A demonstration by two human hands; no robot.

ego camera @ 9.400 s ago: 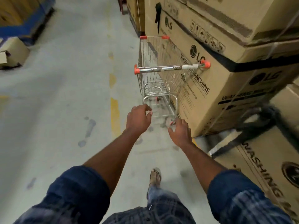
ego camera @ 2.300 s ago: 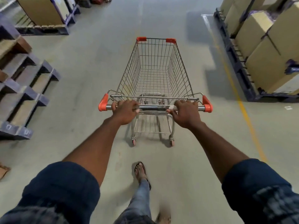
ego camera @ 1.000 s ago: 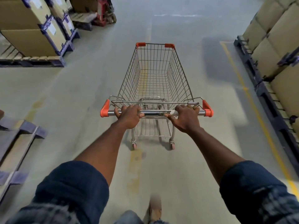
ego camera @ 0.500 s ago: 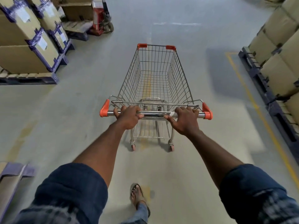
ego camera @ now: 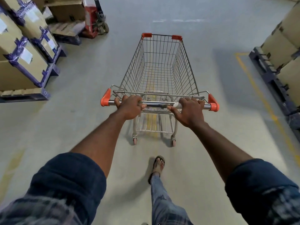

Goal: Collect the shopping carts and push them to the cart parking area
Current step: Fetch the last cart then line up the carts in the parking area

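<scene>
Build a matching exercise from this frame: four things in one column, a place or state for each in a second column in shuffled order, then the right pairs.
Things
1. shopping cart
2. pallet jack
3. sandalled foot
4. taped boxes

Place or state
A. stacked along the left side
B. on the floor behind the cart's rear wheels
C. basket empty, handle gripped by the left hand and the right hand
D. red, standing ahead on the left

Pairs: 1-C, 2-D, 3-B, 4-A
</scene>
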